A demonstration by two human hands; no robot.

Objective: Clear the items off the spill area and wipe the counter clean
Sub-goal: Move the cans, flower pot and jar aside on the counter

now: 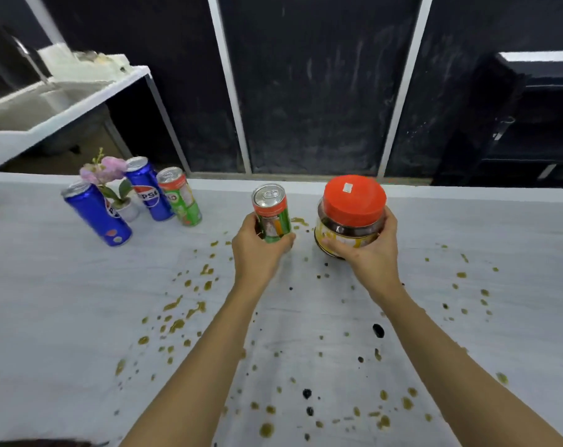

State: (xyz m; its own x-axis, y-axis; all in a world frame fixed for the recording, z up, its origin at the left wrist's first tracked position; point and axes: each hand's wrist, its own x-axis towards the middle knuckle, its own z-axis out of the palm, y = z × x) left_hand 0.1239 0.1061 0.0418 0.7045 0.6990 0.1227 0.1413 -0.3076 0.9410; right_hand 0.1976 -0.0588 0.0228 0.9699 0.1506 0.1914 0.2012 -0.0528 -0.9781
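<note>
My left hand (257, 250) grips a green and orange drink can (271, 211) near the middle of the white counter (48, 301). My right hand (368, 253) curls round a jar with an orange lid (354, 201), just right of the can. Both stand at the far side of a spill: brown-green and dark splatters (183, 314) spread over the counter in front of me and under my forearms. I cannot tell whether the can and jar are lifted or resting on the surface.
At the far left stand two blue Pepsi cans (96, 214) (148, 191), another green and orange can (180, 196) and a small potted pink flower (112, 185). A white sink unit (48, 101) lies beyond the counter, left. A dark shelf (531, 124) is at the far right.
</note>
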